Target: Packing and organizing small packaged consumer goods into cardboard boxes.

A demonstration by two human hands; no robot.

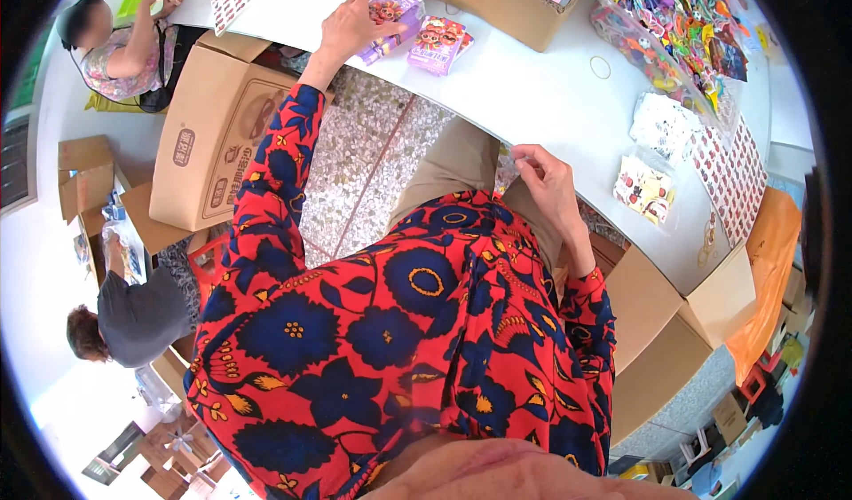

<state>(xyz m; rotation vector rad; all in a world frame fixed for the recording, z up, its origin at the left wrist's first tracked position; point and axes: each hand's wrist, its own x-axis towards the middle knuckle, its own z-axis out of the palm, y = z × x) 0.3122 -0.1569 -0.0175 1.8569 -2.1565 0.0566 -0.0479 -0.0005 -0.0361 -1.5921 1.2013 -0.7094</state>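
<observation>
We are reaching our left hand (351, 25), fingers spread, onto a purple packet (390, 12) at the white surface's (532, 92) edge, while our right hand (546, 181) is pinching a clear bag (506, 167) that could slip into our lap.

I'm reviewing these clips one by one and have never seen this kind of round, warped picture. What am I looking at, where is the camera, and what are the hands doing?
The camera sits on a person's head and looks down through a fisheye lens, which bends straight edges. The red and blue flowered sleeves belong to the wearer. The left hand reaches out onto the white table and rests on a stack of purple card packs; more pink packs lie beside it. The right hand pinches a small clear packet at the table's near edge. Farther right lie patterned sheets and a bag of colourful trinkets. Cardboard boxes stand around, and two other people work at the left.
</observation>
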